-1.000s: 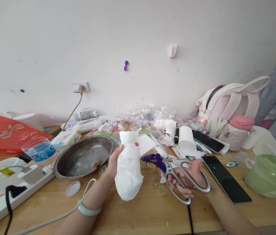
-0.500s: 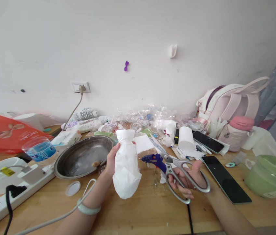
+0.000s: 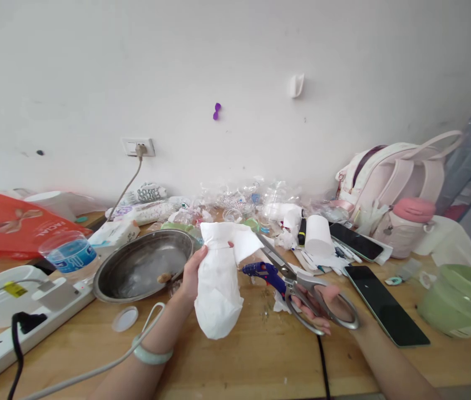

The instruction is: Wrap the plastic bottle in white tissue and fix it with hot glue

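My left hand (image 3: 191,275), a pale bangle on its wrist, grips a white paper-wrapped bottle shape (image 3: 218,297) upright above the table. Its neck is narrow, its lower body wide and rounded; what lies under the paper is hidden. From the neck a strip of white paper (image 3: 247,241) sticks out to the right. My right hand (image 3: 330,295) has its fingers through the handles of large metal scissors (image 3: 288,272). Their blades point up and left, with the tips near the strip's end; whether they touch it I cannot tell. A blue glue gun (image 3: 262,270) lies beneath the scissors.
A metal basin (image 3: 105,278) stands left, near a power strip (image 3: 10,344) and a grey cable. Phones (image 3: 385,305), a paper roll (image 3: 317,235), a pink-lidded bottle (image 3: 402,228) and a green bucket (image 3: 447,300) are at right. Plastic clutter lines the wall.
The scissors' blades and handles have come closer together. The paper strip now stands out from the neck of the wrapped shape, higher and nearer the blades. My left hand has barely moved.
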The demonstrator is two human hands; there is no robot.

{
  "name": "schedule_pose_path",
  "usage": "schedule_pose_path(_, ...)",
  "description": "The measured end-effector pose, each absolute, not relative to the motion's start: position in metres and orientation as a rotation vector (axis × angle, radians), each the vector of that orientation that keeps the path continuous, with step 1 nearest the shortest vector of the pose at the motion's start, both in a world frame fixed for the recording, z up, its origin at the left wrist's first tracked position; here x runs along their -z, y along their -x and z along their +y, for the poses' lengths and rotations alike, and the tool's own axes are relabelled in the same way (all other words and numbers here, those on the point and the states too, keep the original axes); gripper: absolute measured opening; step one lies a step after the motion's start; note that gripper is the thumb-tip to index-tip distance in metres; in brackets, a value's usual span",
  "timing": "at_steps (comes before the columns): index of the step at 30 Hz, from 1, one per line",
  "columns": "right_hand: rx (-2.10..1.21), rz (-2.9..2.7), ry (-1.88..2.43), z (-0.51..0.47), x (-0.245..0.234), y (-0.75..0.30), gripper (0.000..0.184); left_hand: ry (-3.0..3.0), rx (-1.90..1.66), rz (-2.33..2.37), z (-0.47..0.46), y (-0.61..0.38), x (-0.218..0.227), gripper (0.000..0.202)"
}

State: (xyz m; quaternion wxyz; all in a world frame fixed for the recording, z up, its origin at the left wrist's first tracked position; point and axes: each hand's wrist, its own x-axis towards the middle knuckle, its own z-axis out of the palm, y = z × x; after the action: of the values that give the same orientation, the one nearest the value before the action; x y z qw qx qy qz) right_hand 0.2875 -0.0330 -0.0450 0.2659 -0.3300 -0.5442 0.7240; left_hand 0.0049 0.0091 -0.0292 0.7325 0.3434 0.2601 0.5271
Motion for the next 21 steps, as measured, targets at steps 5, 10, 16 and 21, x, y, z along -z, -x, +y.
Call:
schedule_pose_path(5,-2.001,-1.439,0.947,-0.0318,0.0468,-0.2879,0.067,-0.785,-1.101,0.495,0.0081,-0.0048,0.032,0.047)
schedule_pose_path(10,-2.051,-1.428,0.946,-0.0331,0.0455,-0.2872,0.071,-0.761,-1.121,0.51,0.0078,-0.0064,0.0311,0.046)
schedule_pose_path(16,-2.147,-1.349,1.015,-0.0344,0.0415,-0.2871,0.087,-0.711,-1.227,0.546,0.0074,-0.0103,0.0297,0.036)
schedule_pose_path(21,-2.045,-1.548,1.088,-0.0324,0.0428,-0.2879,0.089,-0.689,-1.239,0.529,0.0041,-0.0123,0.0244,0.025)
